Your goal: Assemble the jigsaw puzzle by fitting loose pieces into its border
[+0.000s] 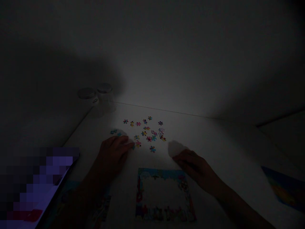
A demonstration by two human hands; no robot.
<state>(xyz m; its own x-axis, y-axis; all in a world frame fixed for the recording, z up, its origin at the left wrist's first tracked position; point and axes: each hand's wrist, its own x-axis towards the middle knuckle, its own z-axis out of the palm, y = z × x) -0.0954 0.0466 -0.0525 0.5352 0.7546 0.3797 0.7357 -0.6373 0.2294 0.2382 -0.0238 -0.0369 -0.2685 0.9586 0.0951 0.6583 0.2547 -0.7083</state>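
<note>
The scene is very dark. Several small colourful jigsaw pieces (145, 132) lie scattered on a white table (209, 136). Nearer to me lies a puzzle frame (164, 194) with its coloured border filled in and its middle white. My left hand (114, 154) rests flat on the table, its fingertips touching the nearest loose pieces at the left of the scatter. My right hand (194, 165) lies on the table just right of the frame's top corner, fingers stretched forward, nothing visible in it.
Two clear jars with lids (95, 95) stand at the back left by the wall. A blurred-out screen (35, 187) sits at the lower left. A colourful sheet (283, 187) lies at the right edge, and another printed sheet (102, 203) lies under my left forearm.
</note>
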